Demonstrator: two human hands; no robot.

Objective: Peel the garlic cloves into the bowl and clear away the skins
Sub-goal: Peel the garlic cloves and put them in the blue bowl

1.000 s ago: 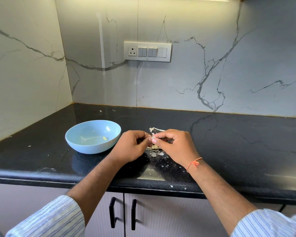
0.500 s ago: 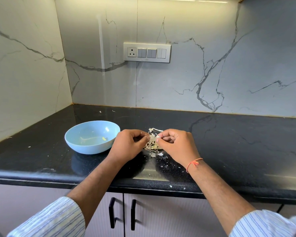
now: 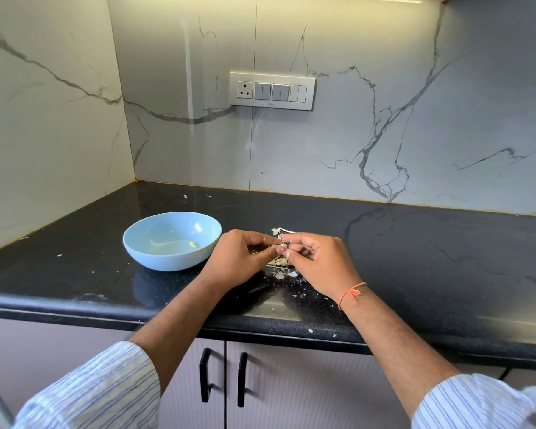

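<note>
Over countertop [image 3: 415, 258], both hands' fingers [image 3: 279, 250] pinch garlic clove [image 3: 283, 244].

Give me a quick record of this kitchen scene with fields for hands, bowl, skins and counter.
left hand: pinches a garlic clove with the fingertips
right hand: pinches the same clove from the other side
bowl: light blue, upright, left of the hands; a small yellowish bit inside
skins: loose pile on the counter under and behind the hands, flakes scattered toward the front edge
counter: black, glossy
cabinet handles: two, black, below the counter edge
</note>
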